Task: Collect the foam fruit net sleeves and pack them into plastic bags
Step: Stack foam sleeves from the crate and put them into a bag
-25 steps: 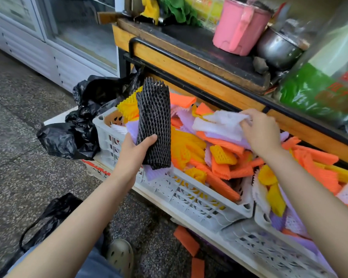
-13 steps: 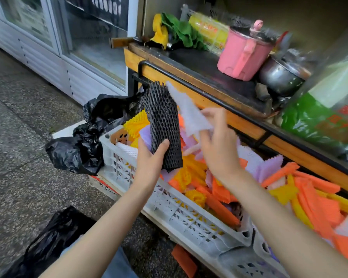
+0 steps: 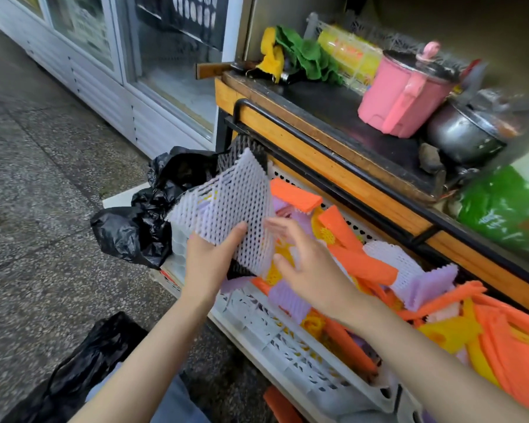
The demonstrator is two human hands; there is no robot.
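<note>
My left hand [image 3: 209,257] grips a white foam net sleeve [image 3: 226,209], its thumb pressed on the front. A black net sleeve [image 3: 242,148] sits behind the white one, mostly hidden, with only its top and bottom edges showing. My right hand [image 3: 306,264] hovers just right of the white sleeve, fingers spread and holding nothing. Below both hands a white plastic crate [image 3: 287,340] is heaped with orange [image 3: 361,261], yellow and purple [image 3: 287,297] net sleeves. A black plastic bag [image 3: 83,370] lies on the floor at the lower left, by my knee.
Another black bag [image 3: 135,227] is bunched at the crate's left end. A second crate [image 3: 501,346] of sleeves adjoins on the right. Above runs a wooden counter [image 3: 318,141] with a black rail, a pink pot [image 3: 406,93] and a steel pot [image 3: 468,132]. Glass-door fridges [image 3: 119,56] line the stone floor.
My right hand carried a white sleeve over from the pile and laid it against the black one in my left hand. It has let go and now hovers with fingers spread.
</note>
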